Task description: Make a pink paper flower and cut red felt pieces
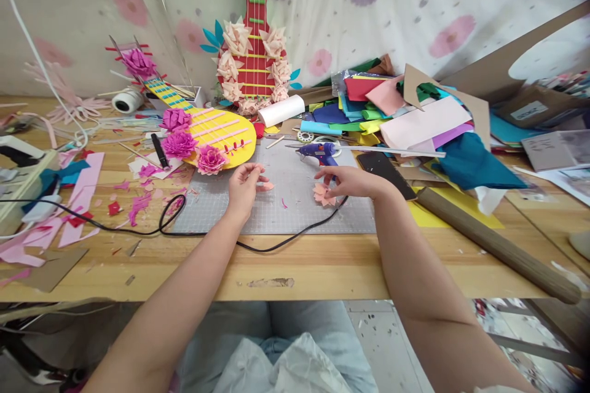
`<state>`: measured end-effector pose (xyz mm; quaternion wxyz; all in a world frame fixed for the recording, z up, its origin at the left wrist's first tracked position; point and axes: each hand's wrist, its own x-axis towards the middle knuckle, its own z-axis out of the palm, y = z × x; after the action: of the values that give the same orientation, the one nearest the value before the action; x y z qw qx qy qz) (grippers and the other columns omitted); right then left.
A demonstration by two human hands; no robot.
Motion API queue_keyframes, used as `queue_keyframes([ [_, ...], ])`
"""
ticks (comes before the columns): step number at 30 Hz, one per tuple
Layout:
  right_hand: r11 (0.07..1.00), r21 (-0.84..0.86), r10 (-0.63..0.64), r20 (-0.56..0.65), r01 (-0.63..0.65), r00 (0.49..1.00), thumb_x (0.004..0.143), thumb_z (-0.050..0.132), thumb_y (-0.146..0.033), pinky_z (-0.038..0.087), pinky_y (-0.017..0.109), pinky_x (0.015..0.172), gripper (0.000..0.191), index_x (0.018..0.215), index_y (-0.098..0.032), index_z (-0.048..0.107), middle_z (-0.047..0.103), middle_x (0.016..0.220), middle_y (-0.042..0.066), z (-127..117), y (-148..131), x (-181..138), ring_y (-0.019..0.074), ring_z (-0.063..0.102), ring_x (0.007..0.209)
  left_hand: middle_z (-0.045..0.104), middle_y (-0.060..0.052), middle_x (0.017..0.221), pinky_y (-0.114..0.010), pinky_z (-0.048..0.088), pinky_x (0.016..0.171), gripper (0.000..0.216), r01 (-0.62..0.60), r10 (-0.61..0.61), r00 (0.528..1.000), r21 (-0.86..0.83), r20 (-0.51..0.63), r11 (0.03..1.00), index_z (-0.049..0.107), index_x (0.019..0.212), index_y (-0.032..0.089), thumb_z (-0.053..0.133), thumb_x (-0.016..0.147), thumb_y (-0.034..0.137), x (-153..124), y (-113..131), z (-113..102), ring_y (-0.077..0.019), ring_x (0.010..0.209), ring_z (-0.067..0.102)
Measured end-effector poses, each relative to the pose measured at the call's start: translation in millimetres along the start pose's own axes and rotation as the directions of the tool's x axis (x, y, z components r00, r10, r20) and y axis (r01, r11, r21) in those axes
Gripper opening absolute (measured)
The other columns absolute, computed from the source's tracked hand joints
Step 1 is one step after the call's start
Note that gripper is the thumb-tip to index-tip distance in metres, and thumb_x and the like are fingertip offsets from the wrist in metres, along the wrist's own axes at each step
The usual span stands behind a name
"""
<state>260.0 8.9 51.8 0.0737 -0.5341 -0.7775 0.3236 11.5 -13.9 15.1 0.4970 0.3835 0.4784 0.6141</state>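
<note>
Cutting mat (276, 215): grey, beneath both our hands, presumably sparing the wood.
Left hand (243, 189): above the mat, fingertips drawn together, seemingly on a small peach petal (268, 186), a light pinch suiting thin paper.
Right hand (353, 183): over the mat's right part, fingers curled at a peach petal cluster (324, 199); we cannot tell whether they grip.
Glue gun (319, 150): on the mat's far side, handle toward our right hand, likely for easy reach.
Writing: right of the mat, a white label (529, 111) and a clear box (546, 146) bear marks too small for us to read.
</note>
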Motion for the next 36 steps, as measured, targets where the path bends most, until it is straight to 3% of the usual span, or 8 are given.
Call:
queue_keyframes([
  [4,0.991,0.111,-0.072,-0.026,0.074,0.997,0.065,0.063,-0.025,0.041,0.023,0.058,0.041,0.106,-0.020,0.057,0.062,0.084,0.001,1.5,-9.3,7.8,0.0124,0.055,0.067,0.057,-0.001,0.080,-0.020,0.050,0.044,0.027,-0.001,0.001,1.000,0.022,-0.014,1.000,0.056,0.076,0.016,0.066,0.065,0.038,0.9,0.5,-0.9,-0.0075,0.056,0.055],
  [8,0.989,0.135,-0.057,-0.027,0.060,0.998,0.070,0.057,-0.022,0.044,0.025,0.065,0.034,0.104,-0.018,0.056,0.063,0.085,0.003,5.5,-14.3,16.5,0.0142,0.057,0.074,0.056,-0.001,0.081,-0.019,0.048,0.042,0.029,-0.024,0.023,1.000,-0.009,-0.014,1.000,0.057,0.078,0.016,0.067,0.065,0.038,2.1,-0.8,-2.5,-0.0065,0.055,0.054],
  [13,0.990,0.120,-0.088,0.109,0.074,0.990,0.076,0.051,-0.022,0.045,0.027,0.078,0.028,0.102,-0.019,0.058,0.062,0.105,0.006,6.1,-13.2,12.6,0.0166,0.058,0.093,0.054,0.001,0.076,-0.019,0.049,0.042,0.030,-0.030,0.030,0.999,-0.028,-0.030,0.999,0.058,0.079,0.015,0.070,0.063,0.038,4.8,-3.8,-4.1,-0.0048,0.053,0.051],
  [17,0.988,0.138,-0.091,0.166,0.068,0.982,0.075,0.052,-0.023,0.046,0.026,0.070,0.029,0.103,-0.018,0.058,0.064,0.094,0.005,6.8,-10.6,7.8,0.0152,0.059,0.081,0.053,0.002,0.073,-0.018,0.049,0.043,0.032,-0.043,0.042,0.999,-0.032,-0.026,0.999,0.058,0.080,0.015,0.071,0.062,0.037,4.9,-4.4,-4.3,-0.0049,0.053,0.050],
  [21,0.976,0.202,-0.110,0.113,0.086,0.987,0.073,0.055,-0.024,0.044,0.024,0.061,0.026,0.099,-0.018,0.057,0.060,0.076,0.001,9.2,-10.9,11.8,0.0127,0.058,0.068,0.056,0.001,0.075,-0.018,0.049,0.044,0.038,-0.054,0.054,0.998,-0.019,-0.025,0.998,0.056,0.085,0.016,0.074,0.058,0.037,4.7,-4.0,-4.5,-0.0071,0.058,0.052],
  [26,0.920,0.361,-0.138,-0.065,0.152,0.988,0.072,0.056,-0.020,0.043,0.023,0.056,0.025,0.097,-0.017,0.055,0.058,0.074,0.000,15.4,-28.1,35.8,0.0114,0.057,0.064,0.058,0.001,0.073,-0.020,0.050,0.047,0.045,-0.054,0.053,0.998,-0.025,-0.018,0.998,0.053,0.090,0.017,0.075,0.056,0.037,4.9,-3.3,-4.7,-0.0121,0.069,0.058],
  [31,0.908,0.350,-0.229,-0.049,0.231,0.972,0.070,0.055,-0.015,0.041,0.021,0.053,0.025,0.095,-0.016,0.057,0.057,0.070,-0.001,29.1,-47.2,71.2,0.0105,0.054,0.062,0.060,0.000,0.072,-0.022,0.051,0.056,0.036,-0.070,0.066,0.994,0.053,0.084,0.996,0.058,0.081,0.015,0.075,0.058,0.037,3.4,-3.4,-3.6,-0.0114,0.068,0.060],
  [36,0.890,0.365,-0.299,0.018,0.272,0.954,0.068,0.058,-0.016,0.040,0.020,0.052,0.023,0.091,-0.016,0.059,0.057,0.069,-0.002,34.0,-54.7,88.1,0.0094,0.053,0.061,0.066,-0.004,0.074,-0.024,0.049,0.061,0.035,0.012,-0.054,0.962,0.156,0.268,0.988,0.061,0.084,0.013,0.073,0.062,0.038,5.0,-5.7,-1.7,-0.0113,0.065,0.061],
])
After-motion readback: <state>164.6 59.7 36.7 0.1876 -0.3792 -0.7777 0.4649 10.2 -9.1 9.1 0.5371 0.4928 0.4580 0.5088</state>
